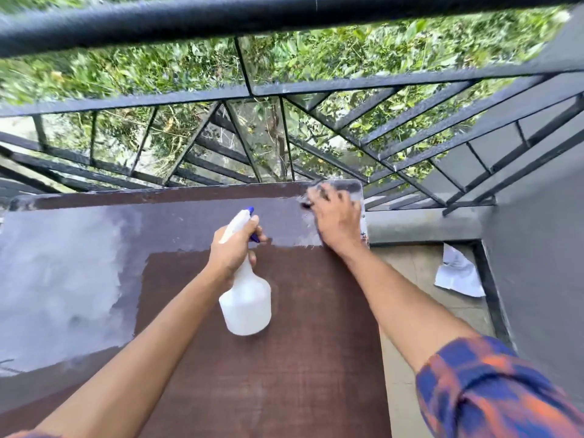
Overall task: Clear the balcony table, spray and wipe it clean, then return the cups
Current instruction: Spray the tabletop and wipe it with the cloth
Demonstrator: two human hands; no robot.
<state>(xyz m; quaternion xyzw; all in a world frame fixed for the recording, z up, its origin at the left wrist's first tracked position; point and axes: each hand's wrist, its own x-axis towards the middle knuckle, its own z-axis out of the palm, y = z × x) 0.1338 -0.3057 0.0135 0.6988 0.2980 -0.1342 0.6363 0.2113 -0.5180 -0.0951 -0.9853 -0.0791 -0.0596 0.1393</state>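
At the far right corner of the surface [284, 390], head view: your right hand [335, 216] is down on the top, fingers toward the rail. It's motion-blurred. Something grey shows under the fingertips, maybe a cloth, and I can't tell whether that grip is flat or pinching.

Your left hand [232, 248] has its grip clamped round the neck of the bottle [246, 300], one finger at the blue trigger, nozzle pointing away from you. The bottle sits over mid-surface and looks held clear of it.

Handling: the bottle is white translucent plastic. It looks light, and the walls probably give a bit. The neck under the trigger is the right place to hold it; the fat body would likely get slippery with overspray.

Surface: flat brown board, matte in the middle and near you, with a pale sheen across the left side and the far strip. My read is that you're mid spray-and-wipe. No cups in view.

Room: black metal railing [284, 90] just beyond the far edge, greenery behind it. Grey wall [537, 216] on the right, tiled floor [407, 270] below, crumpled white paper [458, 273] on it beside the wall.
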